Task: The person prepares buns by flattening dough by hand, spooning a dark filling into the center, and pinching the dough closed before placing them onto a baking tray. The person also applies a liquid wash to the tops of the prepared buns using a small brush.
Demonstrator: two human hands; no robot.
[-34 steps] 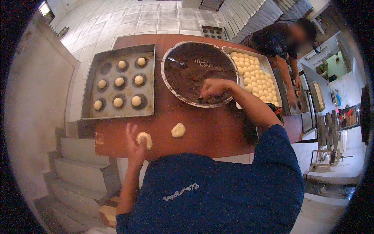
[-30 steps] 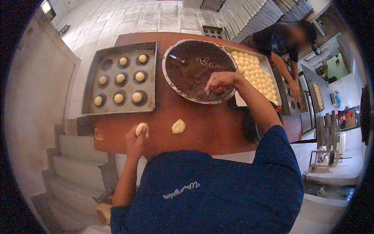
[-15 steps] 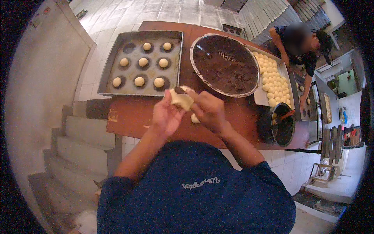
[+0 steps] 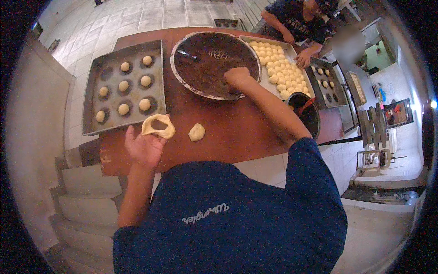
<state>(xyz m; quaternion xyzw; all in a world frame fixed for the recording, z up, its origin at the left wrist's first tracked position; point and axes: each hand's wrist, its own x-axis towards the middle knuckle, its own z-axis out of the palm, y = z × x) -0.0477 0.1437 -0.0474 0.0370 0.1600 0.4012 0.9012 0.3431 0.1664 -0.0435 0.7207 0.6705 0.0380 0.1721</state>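
Note:
On the fingers of my left hand (image 4: 145,148) rests a flattened piece of pale dough (image 4: 169,129) with a dark patch in its middle, over the near edge of the baking tray. My right hand (image 4: 240,79) is curled closed inside a wide bowl, against the dark brown filling (image 4: 205,64). Its fingertips are hidden, so I cannot tell what they hold. Between my hands, one loose dough ball (image 4: 196,132) lies on the brown table (image 4: 173,153).
At left, the metal baking tray (image 4: 91,119) holds several spaced dough balls. Beyond the bowl stands a tray (image 4: 299,75) packed with dough balls. A dark pot (image 4: 312,119) with a reddish handle sits at right. A co-worker's hand (image 4: 306,55) reaches beside another tray (image 4: 331,73).
My right hand has left the dough and gone into the bowl. My left hand keeps the dough, now spread wider. The view has swung right, and the loose dough ball shows fully.

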